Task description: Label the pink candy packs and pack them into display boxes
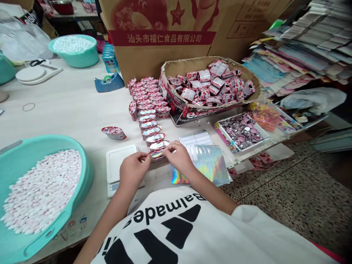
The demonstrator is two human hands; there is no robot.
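Left hand (134, 165) and right hand (178, 156) were narrowed, fingertips at opposite ends of a shiny oval piece (157, 155) atop the container (157, 160) directly between them. Good practice appeared to require even pressure from both ends, edges aligned, without disturbing the container row (150, 126) just beyond the hands.

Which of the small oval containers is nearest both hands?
The frontmost oval container, closest to the white shirt: it alone sits between the left hand and right hand.
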